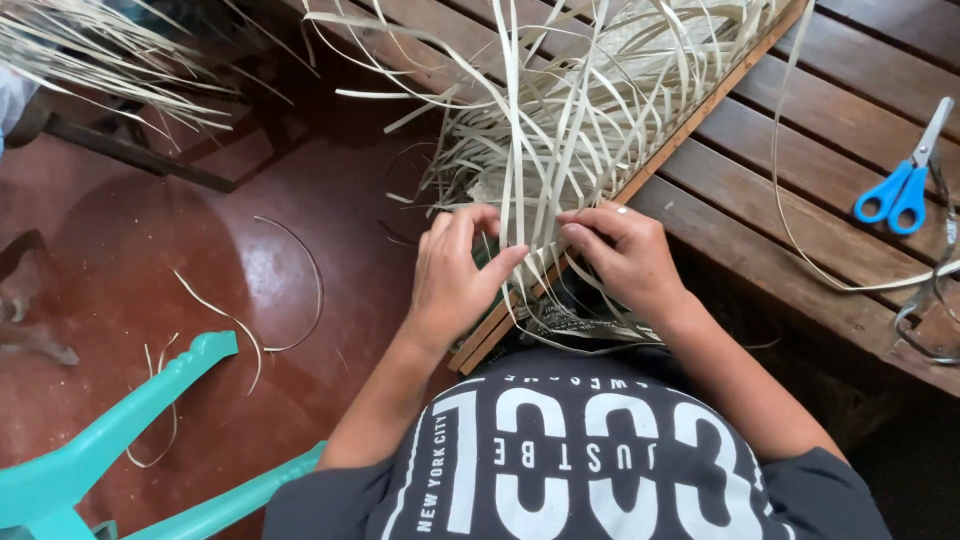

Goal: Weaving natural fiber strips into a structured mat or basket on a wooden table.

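Note:
A bundle of pale flat straw strips (pixel 560 120) fans out from a partly woven mat lying over a wooden frame bar (pixel 690 130). My left hand (pixel 452 280) pinches a few strips near the mat's lower edge, thumb pointing right. Close beside it, my right hand (pixel 625 255) grips neighbouring strips with its fingers curled; a ring shows on one finger. Both hands meet at the woven edge above my lap. The weave under the hands is mostly hidden.
Blue-handled scissors (pixel 905 175) lie on the slatted wooden bench (pixel 820 210) at right. A turquoise plastic chair (pixel 120 430) stands at lower left on the red floor (pixel 200 250), where loose strips lie. More straw hangs at upper left.

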